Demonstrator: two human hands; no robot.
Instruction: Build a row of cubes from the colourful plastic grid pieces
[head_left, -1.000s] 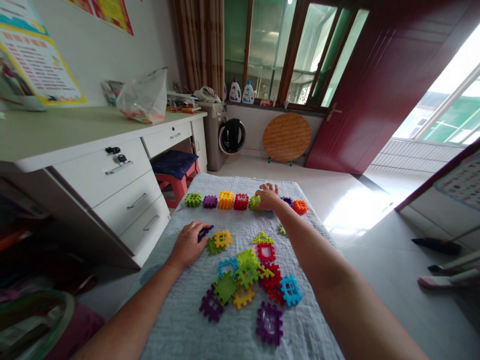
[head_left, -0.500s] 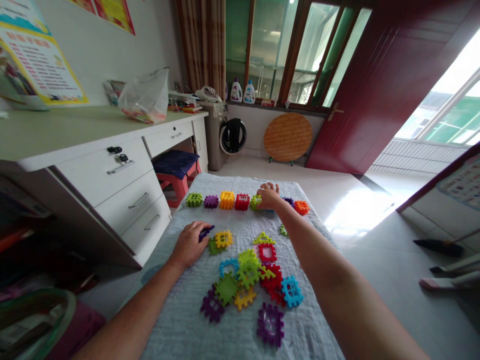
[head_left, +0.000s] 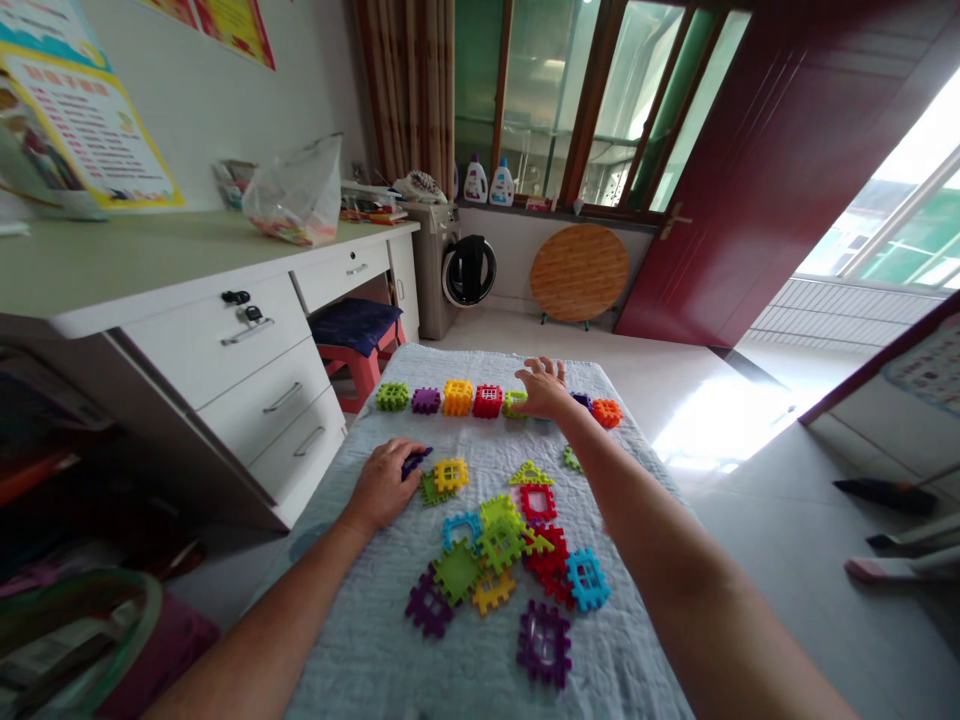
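A row of built plastic cubes runs across the far end of a quilted grey cloth (head_left: 480,670): green (head_left: 391,396), purple (head_left: 426,400), yellow (head_left: 457,396), red (head_left: 487,400), light green (head_left: 514,403) and orange (head_left: 606,412). My right hand (head_left: 541,389) hovers over the row's right part with fingers spread, hiding the cube under it. My left hand (head_left: 382,485) rests on the cloth, curled over a dark purple tile (head_left: 413,462). Loose flat tiles (head_left: 502,545) in several colours lie in a heap between my arms.
A white desk with drawers (head_left: 247,330) stands on the left, a plastic bag (head_left: 296,195) on top. A red stool (head_left: 358,345) sits beneath it. A washing machine (head_left: 450,265) and a round wooden tabletop (head_left: 579,272) stand at the far wall. Bare floor lies to the right.
My right hand has lifted off the cube in the row and its fingers have spread. My left hand has stayed on the purple tile.
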